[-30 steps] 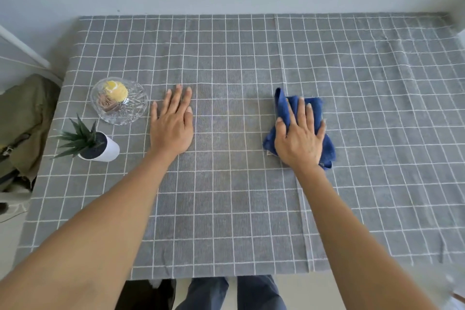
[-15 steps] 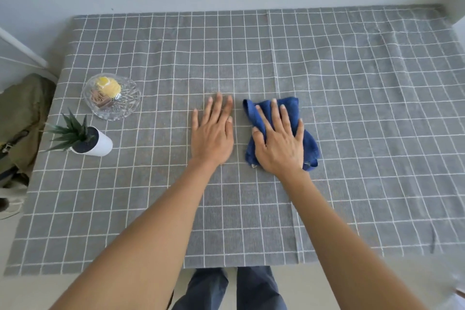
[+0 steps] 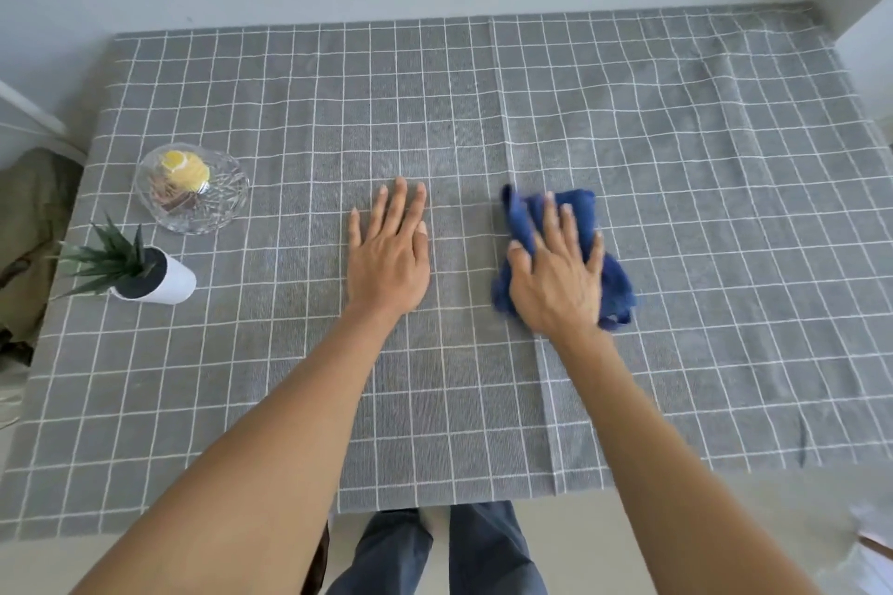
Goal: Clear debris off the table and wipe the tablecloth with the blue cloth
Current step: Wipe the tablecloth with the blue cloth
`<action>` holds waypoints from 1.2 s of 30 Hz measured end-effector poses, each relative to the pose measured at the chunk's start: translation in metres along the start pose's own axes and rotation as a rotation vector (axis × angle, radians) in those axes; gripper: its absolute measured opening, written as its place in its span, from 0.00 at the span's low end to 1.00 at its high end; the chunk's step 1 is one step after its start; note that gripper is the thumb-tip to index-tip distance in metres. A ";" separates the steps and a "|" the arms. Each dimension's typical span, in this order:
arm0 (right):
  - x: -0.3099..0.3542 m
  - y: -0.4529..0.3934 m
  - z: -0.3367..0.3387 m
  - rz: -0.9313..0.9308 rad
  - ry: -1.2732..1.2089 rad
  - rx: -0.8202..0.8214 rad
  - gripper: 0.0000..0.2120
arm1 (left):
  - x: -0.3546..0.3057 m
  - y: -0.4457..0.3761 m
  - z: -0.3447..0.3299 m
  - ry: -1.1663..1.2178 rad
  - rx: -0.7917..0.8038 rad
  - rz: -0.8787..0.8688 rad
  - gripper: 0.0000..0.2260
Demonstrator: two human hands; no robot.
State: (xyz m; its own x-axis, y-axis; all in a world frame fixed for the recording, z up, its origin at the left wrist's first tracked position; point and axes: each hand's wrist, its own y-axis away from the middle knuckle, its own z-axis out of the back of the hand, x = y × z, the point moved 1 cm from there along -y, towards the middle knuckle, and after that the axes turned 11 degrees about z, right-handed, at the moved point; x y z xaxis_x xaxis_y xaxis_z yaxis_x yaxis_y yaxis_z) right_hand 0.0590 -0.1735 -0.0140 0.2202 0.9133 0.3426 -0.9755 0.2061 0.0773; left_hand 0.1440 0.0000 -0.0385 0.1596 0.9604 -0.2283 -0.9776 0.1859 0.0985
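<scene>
Hands lie on a grey tablecloth (image 3: pixel 676 159) with a white grid that covers the whole table. Right of the frame's centre, the right hand (image 3: pixel 560 275) presses palm down on the blue cloth (image 3: pixel 611 275), fingers spread and laid flat over it rather than curled around it, so the cloth is pinned under the palm and not clutched. The cloth is bunched, with folds showing above the fingertips and out past the hand toward the right; its edges look slightly blurred. Just left of centre, the left hand (image 3: pixel 389 256) rests flat on the tablecloth, fingers straight and close together, holding nothing. A clear strip of tablecloth separates the two hands.

At the middle left of the frame stands a cut-glass dish (image 3: pixel 191 188) holding a yellow round item and some brownish bits that I cannot make out. Just below and left of it sits a small spiky green plant (image 3: pixel 108 256) in a white pot (image 3: pixel 174 285), well apart from both hands. A lengthwise crease runs down the tablecloth, passing beneath the right wrist.
</scene>
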 end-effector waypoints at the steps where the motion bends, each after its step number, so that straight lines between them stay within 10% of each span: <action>1: 0.011 0.005 -0.005 0.070 0.001 0.018 0.27 | 0.000 0.000 0.000 0.003 -0.001 0.004 0.22; 10: -0.025 -0.004 0.006 -0.152 0.012 -0.037 0.27 | 0.001 0.000 0.000 -0.002 0.007 0.003 0.22; 19: -0.007 0.010 -0.001 0.151 0.044 0.044 0.27 | -0.001 0.001 0.001 -0.007 0.006 0.010 0.22; 28: -0.054 -0.001 0.018 -0.243 0.021 -0.016 0.27 | 0.001 0.000 0.001 -0.022 0.005 0.012 0.22; 36: 0.013 0.036 -0.009 0.071 0.011 0.026 0.27 | 0.000 0.000 0.002 -0.001 0.032 0.004 0.22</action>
State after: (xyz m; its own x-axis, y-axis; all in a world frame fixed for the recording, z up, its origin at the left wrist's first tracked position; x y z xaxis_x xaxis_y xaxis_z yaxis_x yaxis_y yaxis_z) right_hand 0.0262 -0.1511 -0.0152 0.1502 0.9293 0.3375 -0.9883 0.1315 0.0778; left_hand 0.1441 0.0001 -0.0360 0.1556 0.9614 -0.2268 -0.9734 0.1883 0.1303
